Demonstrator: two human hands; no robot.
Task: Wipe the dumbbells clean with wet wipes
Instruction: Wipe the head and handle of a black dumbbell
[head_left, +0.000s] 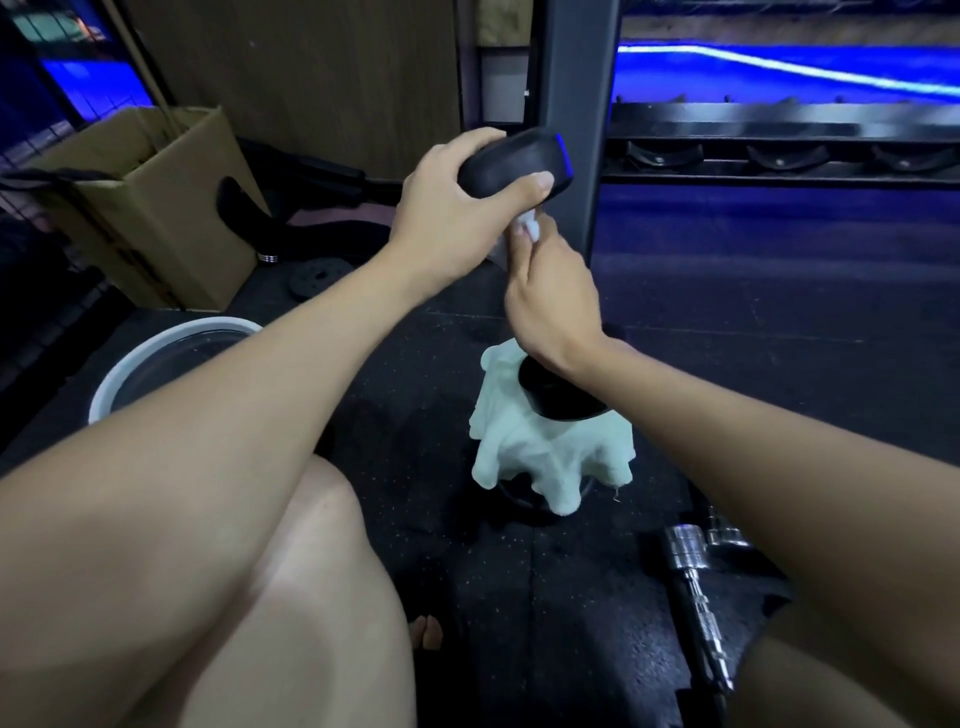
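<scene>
While standing upright at centre, the black dumbbell (514, 163) has its upper head gripped from above by the left hand (457, 208), fingers and thumb curled round the rim; its lower head (558, 387) rests on a pale green cloth (540, 447) draped over a dark round object on the floor; the handle between the two heads is hidden by the right hand (550, 301), whose fingers are wrapped round it and press a white wet wipe (530, 228) against the shaft just below the upper head; near right, a chrome bar (696, 577) with threaded end lies on the black rubber floor (415, 364); near left, a white-rimmed basin (156, 358) sits beside the person's bare knee (311, 545); far left, an open cardboard box (150, 202) stands on the floor; far right, a dark storage rack (779, 156) with curved cradles runs along the wall, blue light behind it.
</scene>
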